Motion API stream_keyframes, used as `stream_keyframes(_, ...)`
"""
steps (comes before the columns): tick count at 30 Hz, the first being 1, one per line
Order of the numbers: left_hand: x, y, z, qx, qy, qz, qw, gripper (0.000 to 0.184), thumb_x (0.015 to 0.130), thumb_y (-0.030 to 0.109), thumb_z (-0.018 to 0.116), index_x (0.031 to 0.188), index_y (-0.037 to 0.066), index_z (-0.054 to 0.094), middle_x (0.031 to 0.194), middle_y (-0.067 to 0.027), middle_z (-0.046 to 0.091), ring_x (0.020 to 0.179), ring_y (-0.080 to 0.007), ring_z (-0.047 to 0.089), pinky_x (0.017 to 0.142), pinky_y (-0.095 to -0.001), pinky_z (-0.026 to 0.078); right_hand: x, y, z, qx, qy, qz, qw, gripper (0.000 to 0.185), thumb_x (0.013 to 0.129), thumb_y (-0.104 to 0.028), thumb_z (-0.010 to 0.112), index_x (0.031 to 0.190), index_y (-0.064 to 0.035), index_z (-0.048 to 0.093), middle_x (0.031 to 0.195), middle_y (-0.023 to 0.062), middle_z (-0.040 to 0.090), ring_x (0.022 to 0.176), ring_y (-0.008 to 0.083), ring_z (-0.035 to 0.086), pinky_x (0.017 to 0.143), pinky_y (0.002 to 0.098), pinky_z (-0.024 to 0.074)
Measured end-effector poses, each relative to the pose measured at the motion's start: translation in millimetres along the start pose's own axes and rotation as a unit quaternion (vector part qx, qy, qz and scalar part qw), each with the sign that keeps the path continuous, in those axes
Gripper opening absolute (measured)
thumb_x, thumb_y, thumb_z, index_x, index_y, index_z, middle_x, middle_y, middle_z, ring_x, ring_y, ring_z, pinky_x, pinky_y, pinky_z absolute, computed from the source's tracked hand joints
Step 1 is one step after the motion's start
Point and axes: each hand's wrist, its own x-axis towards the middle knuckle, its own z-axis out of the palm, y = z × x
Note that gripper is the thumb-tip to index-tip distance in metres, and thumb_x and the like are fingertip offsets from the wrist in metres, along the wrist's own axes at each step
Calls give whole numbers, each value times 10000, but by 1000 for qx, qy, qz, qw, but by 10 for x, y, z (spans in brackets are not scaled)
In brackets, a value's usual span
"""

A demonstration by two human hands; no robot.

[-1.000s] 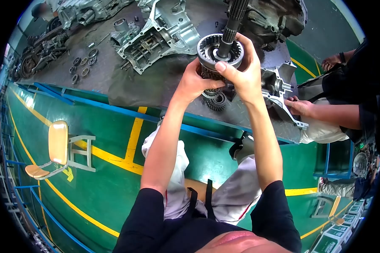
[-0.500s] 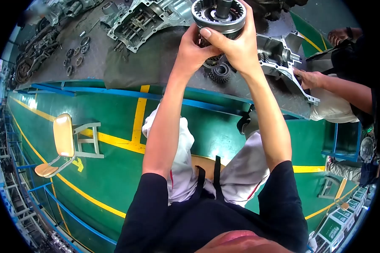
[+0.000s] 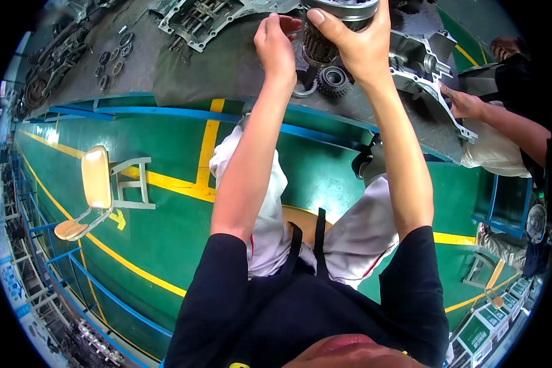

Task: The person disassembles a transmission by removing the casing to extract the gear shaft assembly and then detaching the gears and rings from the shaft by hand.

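My right hand point(image 3: 362, 46) is wrapped round the upper part of a gear shaft assembly point(image 3: 319, 46), with the thumb pressed below its ringed hub at the top frame edge. My left hand point(image 3: 279, 49) is apart from the assembly, just to its left, with its fingers apart and nothing in them. The assembly stands tilted, its lower end near a metal ring point(image 3: 305, 84) on the workbench point(image 3: 227, 86). A loose gear point(image 3: 333, 81) lies beside that ring.
An open gearbox housing point(image 3: 205, 21) lies at the upper left, with several small rings and gears point(image 3: 113, 61) farther left. Another housing point(image 3: 420, 73) sits at the right, where another person's hand point(image 3: 463, 101) touches it. A chair point(image 3: 97, 178) stands on the floor.
My left hand has come off the assembly and moved left. My right hand still holds it. The view has shifted, so the bench sits higher in the picture.
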Motion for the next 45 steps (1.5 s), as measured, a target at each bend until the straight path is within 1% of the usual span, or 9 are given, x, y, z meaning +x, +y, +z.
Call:
stream_keyframes(6, -78, 267, 10, -16, -73, 62, 995, 341, 1038, 294, 431, 957, 29, 630, 915, -64, 694, 878, -157, 640, 825, -319, 478, -14, 11, -47, 12, -22, -11, 1000, 943, 694, -142, 894, 1425, -10, 313, 1229, 104, 547, 1138, 186, 566, 1005, 334, 459)
stream_keyframes(10, -184, 441, 20, -24, -269, 135, 953, 429, 986, 301, 459, 1320, 34, 486, 1245, -80, 571, 1133, -166, 563, 1006, -318, 419, 20, -29, -76, -19, -29, -7, 999, 948, 687, -152, 899, 1423, -8, 319, 1255, 117, 541, 1169, 193, 551, 1031, 340, 440)
stream_keyframes(14, -273, 554, 33, -15, -361, 113, 926, 618, 830, 74, 702, 1355, 45, 377, 1236, -63, 515, 1147, -138, 511, 960, -322, 457, 63, -244, -67, -85, -21, 19, 996, 905, 691, -189, 891, 1406, 1, 370, 1246, 120, 556, 1120, 189, 575, 999, 327, 462)
stream_keyframes(19, -236, 562, 172, 83, -269, 179, 943, 879, 569, 141, 910, 1301, 39, 434, 1171, -108, 620, 1079, -204, 613, 940, -350, 501, 140, -307, -144, -176, -40, 18, 983, 889, 615, -249, 925, 1333, 17, 474, 1166, 131, 643, 1086, 205, 623, 965, 350, 494)
stream_keyframes(26, -210, 744, 357, 107, -229, 238, 938, 708, 665, 133, 871, 1276, -5, 542, 1136, -112, 682, 1040, -197, 660, 928, -339, 508, 359, -473, -160, -259, -99, -58, 959, 893, 574, -336, 898, 1300, 38, 536, 1127, 152, 659, 1072, 234, 638, 970, 360, 488)
stream_keyframes(37, -239, 718, 449, 86, -252, 163, 950, 748, 619, 245, 913, 1243, 18, 566, 1074, -92, 670, 988, -162, 641, 904, -321, 511, 670, -633, -159, 67, -44, 28, 996, 683, 768, -226, 813, 1334, 20, 521, 1106, 92, 651, 903, 141, 644, 806, 261, 525)
stream_keyframes(40, -277, 708, 462, 41, -268, 146, 951, 772, 608, 228, 921, 1256, 21, 557, 1094, -84, 660, 999, -164, 627, 910, -318, 506, 627, -755, -31, 3, -51, -41, 998, 676, 744, -194, 851, 1309, 22, 548, 1064, 87, 648, 913, 144, 645, 813, 266, 527)
stream_keyframes(42, -302, 723, 424, 39, -261, 159, 951, 782, 612, 215, 919, 1269, 17, 544, 1104, -84, 655, 1003, -164, 624, 913, -317, 503, 577, -748, -108, -22, -54, 40, 997, 828, 697, -187, 879, 1366, 14, 433, 1210, 113, 584, 1055, 163, 602, 930, 307, 498)
stream_keyframes(45, -361, 768, 399, 38, -256, 162, 952, 766, 625, 191, 903, 1270, 6, 535, 1089, -87, 648, 993, -164, 622, 907, -317, 503, 573, -809, -73, -119, -75, -13, 990, 693, 726, -183, 857, 1293, 22, 514, 1164, 106, 615, 1001, 142, 616, 876, 295, 515)
